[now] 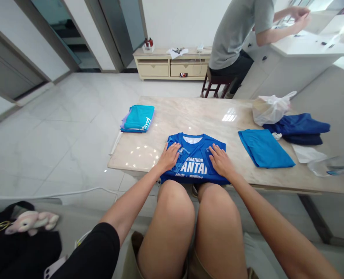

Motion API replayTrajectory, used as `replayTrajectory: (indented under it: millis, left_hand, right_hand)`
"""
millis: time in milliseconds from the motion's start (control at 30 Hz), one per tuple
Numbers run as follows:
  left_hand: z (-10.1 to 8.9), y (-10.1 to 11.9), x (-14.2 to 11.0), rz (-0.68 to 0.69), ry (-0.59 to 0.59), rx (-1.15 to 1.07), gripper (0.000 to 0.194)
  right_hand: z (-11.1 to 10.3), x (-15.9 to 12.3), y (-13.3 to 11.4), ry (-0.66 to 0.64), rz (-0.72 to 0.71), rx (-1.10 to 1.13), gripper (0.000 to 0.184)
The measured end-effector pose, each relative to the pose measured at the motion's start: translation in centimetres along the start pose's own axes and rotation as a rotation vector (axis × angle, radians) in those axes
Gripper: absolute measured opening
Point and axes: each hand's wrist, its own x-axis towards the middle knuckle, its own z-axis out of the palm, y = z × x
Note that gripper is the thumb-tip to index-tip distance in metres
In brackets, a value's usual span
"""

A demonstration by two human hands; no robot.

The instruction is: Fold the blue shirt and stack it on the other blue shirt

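A blue sports shirt [193, 155] with white printed lettering lies on the near edge of the marble-look table [183, 116], its neckline facing away from me. Its sides look tucked in, and the lower edge reaches the table's front above my knees. My left hand [170, 156] rests flat on the left part of the shirt, fingers stretched out. On the right part lies my right hand [219, 159], also flat with its fingers spread. Neither hand grips the fabric.
Folded clothes [138, 118] are stacked at the table's left end. To the right lie a folded blue cloth [266, 149], dark blue garments [302, 126], a white plastic bag [272, 108] and a clear plastic bottle [334, 164]. Beyond, a person [235, 35] sits on a stool.
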Motion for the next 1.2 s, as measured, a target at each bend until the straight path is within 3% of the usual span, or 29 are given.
replayTrajectory:
  millis: [200, 533, 733, 833, 933, 1100, 1200]
  left_hand:
    - [0.6, -1.1, 2.4, -0.132, -0.029, 0.102, 0.069]
    - [-0.1, -4.3, 10.1, -0.201, -0.113, 0.198, 0.071]
    - [-0.2, -5.2, 11.9, -0.183, -0.104, 0.197, 0.073]
    - [-0.9, -3.7, 10.7, -0.142, -0.037, 0.206, 0.076]
    - [-1.4, -1.9, 7.3, -0.021, 0.022, 0.203, 0.071]
    - [-1.8, -1.0, -0.4, -0.03, -0.178, 0.154, 0.066]
    - [-3.3, -1.7, -2.5, -0.034, -0.151, 0.116, 0.058]
  right_hand:
    - [0.9, 0.4, -0.1, 0.017, 0.026, -0.044, 0.067]
    - [1.4, 6.9, 3.1, -0.004, 0.013, -0.047, 0.069]
    - [1.8, 9.1, 3.9, -0.035, 0.031, -0.076, 0.071]
    - [0.9, 8.3, 3.6, -0.06, 0.02, -0.073, 0.07]
    - [-0.5, 5.2, 3.0, 0.005, -0.029, -0.052, 0.068]
    - [-2.1, -1.4, 2.4, -0.166, -0.104, 0.007, 0.064]
    - [-3.9, -3.0, 2.7, -0.151, -0.078, 0.012, 0.058]
